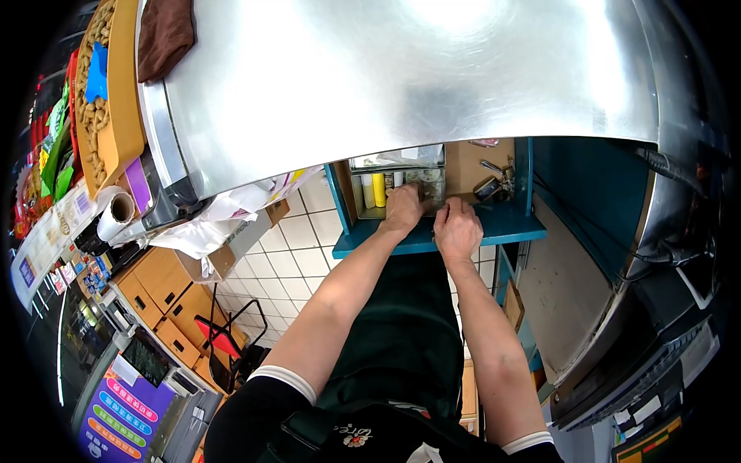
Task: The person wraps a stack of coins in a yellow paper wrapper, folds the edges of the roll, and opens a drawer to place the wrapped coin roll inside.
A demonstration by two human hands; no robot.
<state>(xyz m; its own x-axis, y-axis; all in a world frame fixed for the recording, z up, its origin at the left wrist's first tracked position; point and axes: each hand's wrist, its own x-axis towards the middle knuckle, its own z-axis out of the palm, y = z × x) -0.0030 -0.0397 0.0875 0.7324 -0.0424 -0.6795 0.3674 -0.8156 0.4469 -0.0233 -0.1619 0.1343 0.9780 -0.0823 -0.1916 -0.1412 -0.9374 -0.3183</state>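
A blue drawer (512,225) is pulled out below the metal counter. My left hand (404,210) reaches into a tray (373,213) in its left part, fingers bent down and partly hidden. Whatever it may hold does not show. Beside it in the tray stand a yellow cylinder (379,190) and a pale cylinder (368,191). My right hand (458,228) is at the drawer's front edge, its fingers curled; I cannot make out anything in them. Right of it, a bunch of keys (505,176) lies on the drawer's brown bottom.
The shiny metal counter (401,85) overhangs the drawer, with a brown cloth (166,38) at its left. A box of peanuts (116,127), a paper roll (117,214) and a cardboard box (247,241) are on the left. Cables (656,251) hang at the right.
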